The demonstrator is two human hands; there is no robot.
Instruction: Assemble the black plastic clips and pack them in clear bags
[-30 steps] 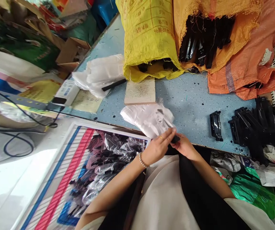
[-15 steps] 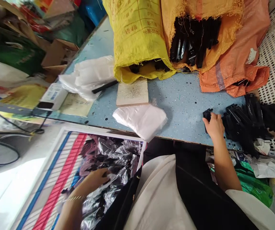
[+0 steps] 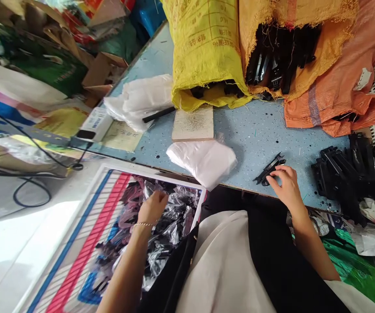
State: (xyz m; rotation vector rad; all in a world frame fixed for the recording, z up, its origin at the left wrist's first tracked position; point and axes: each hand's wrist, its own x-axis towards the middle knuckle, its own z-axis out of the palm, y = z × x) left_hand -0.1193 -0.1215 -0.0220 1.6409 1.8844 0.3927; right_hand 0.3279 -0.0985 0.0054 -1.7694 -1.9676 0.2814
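My right hand rests near the front edge of the blue speckled table, fingers curled round one end of a black plastic part. My left hand hangs over the striped woven sack on the floor, above the bagged black parts inside; its fingers look loosely curled and I see nothing in them. A stack of clear plastic bags lies on the table between the two hands.
A heap of black plastic parts sits at the right. Yellow sack and orange sack with more black parts lie at the back. Wooden board, white bags, cables and cardboard at the left.
My right hand has drawn one black part from the heap toward the table's front edge. My left hand has risen from deep in the sack toward the table.
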